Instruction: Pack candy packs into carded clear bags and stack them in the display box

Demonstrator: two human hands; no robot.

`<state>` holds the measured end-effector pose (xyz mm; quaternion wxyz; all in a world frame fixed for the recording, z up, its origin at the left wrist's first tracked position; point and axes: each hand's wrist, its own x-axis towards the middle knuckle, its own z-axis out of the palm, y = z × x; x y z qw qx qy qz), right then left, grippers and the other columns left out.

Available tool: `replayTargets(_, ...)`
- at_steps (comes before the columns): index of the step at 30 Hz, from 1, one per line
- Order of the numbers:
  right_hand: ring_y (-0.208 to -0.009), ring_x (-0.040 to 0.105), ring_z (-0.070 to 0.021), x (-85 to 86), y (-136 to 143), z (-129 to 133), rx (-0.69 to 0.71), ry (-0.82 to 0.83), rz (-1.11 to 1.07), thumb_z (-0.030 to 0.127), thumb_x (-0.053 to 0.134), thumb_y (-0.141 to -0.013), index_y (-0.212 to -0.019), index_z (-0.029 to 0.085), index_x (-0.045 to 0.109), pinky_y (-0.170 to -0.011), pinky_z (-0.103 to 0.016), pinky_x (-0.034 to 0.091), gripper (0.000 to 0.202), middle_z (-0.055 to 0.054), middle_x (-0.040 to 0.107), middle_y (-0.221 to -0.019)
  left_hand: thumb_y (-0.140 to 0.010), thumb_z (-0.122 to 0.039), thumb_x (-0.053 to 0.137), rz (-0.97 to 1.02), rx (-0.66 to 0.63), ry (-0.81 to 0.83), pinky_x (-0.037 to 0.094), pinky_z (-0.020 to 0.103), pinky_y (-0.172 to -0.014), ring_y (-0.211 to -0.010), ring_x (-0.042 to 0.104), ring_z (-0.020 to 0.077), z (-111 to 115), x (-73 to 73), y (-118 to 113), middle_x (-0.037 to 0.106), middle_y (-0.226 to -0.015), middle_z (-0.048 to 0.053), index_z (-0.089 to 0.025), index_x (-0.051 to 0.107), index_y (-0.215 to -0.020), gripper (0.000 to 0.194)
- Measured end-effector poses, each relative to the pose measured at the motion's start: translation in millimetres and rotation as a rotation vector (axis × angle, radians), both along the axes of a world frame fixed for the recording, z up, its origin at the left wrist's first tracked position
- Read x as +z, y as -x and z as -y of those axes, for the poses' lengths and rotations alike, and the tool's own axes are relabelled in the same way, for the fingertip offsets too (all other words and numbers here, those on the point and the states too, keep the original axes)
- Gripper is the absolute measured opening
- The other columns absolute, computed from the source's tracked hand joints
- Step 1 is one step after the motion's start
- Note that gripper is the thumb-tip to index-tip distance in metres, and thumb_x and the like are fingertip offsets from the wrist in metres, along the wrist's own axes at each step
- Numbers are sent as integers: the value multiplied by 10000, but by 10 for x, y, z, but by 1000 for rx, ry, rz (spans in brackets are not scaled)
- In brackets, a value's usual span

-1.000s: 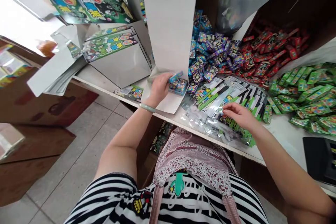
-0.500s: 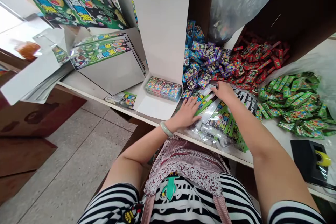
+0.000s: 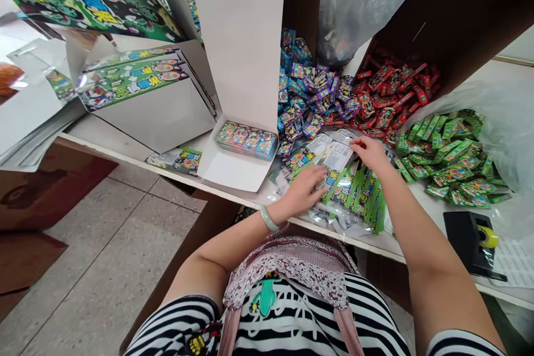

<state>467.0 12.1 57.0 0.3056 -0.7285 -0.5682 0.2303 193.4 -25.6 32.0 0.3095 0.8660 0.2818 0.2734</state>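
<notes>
While a packet [image 3: 339,156] was pinched by the right grip [image 3: 370,153], printed packets [image 3: 332,179] under the spread left grip [image 3: 306,189] were best steadied.

L hand [image 3: 305,189] a bit blurred, hides part of printed pkts [image 3: 354,192] under it. Can't tell if R hand [image 3: 370,154] pinches or just touches pkt edge; small print unreadable. Orange thing [image 3: 7,80] cut off at pic's L edge, blurry, unclear what. Hanging plastic bag [image 3: 375,0] cut by top edge, contents too cloudy.
</notes>
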Motion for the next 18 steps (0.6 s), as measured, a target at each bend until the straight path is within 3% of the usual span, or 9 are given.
replayTargets(3, -789, 627, -216, 165, 31, 217, 38, -102, -222, 429, 613, -786, -969, 206, 707, -766, -369, 523, 303, -47, 710, -897, -897, -383, 664, 88, 258, 191, 408, 490, -1175, -1417, 469, 304, -244, 81, -63, 494, -1504, 200, -138, 446, -1444, 637)
replayTargets(6, -839, 627, -234, 313, 114, 450, 44, -213, -302, 452, 631, -802, -949, 225, 714, -810, -394, 522, 283, -50, 700, -914, -920, -319, 609, 165, 232, 458, 553, 375, -967, -1127, 673, 237, -340, 181, -107, 695, -1227, 149, -115, 562, -1306, 439)
replayTargets(8, -926, 616, -270, 375, 189, 594, 19, -308, -99, 429, 605, -854, -950, 231, 738, -888, -445, 500, 257, -77, 687, -954, -942, -281, 550, 187, 175, 512, 570, 309, -833, -897, 702, 175, -299, 256, -110, 744, -979, 81, -118, 631, -1181, 301)
replayTargets(10, -1016, 590, -307, 402, 279, 708, 16, -390, 131, 419, 597, -895, -977, 234, 760, -966, -495, 458, 260, -108, 668, -1013, -933, -260, 552, 163, 140, 453, 553, 275, -760, -775, 672, 145, -218, 336, -89, 725, -845, 33, -135, 659, -1122, 251)
replayTargets(12, -1041, 582, -324, 401, 379, 784, 56, -399, 213, 432, 622, -898, -980, 235, 760, -988, -510, 443, 254, -121, 657, -1031, -920, -231, 562, 107, 125, 345, 538, 264, -734, -741, 655, 137, -139, 417, -50, 714, -812, 16, -154, 672, -1107, 230)
replayTargets(14, -989, 604, -312, 395, 475, 832, 81, -354, 116, 455, 659, -869, -921, 232, 728, -946, -489, 475, 239, -109, 661, -984, -923, -206, 550, 39, 133, 232, 538, 273, -744, -759, 668, 148, -86, 492, -3, 728, -847, 28, -163, 679, -1105, 227)
replayTargets(18, -830, 638, -250, 447, 581, 895, 96, -185, -291, 513, 733, -771, -823, 242, 617, -823, -414, 531, 299, -46, 689, -871, -960, -190, 493, -57, 147, 39, 559, 305, -826, -907, 719, 189, -41, 602, 108, 756, -1023, 83, -164, 661, -1160, 263)
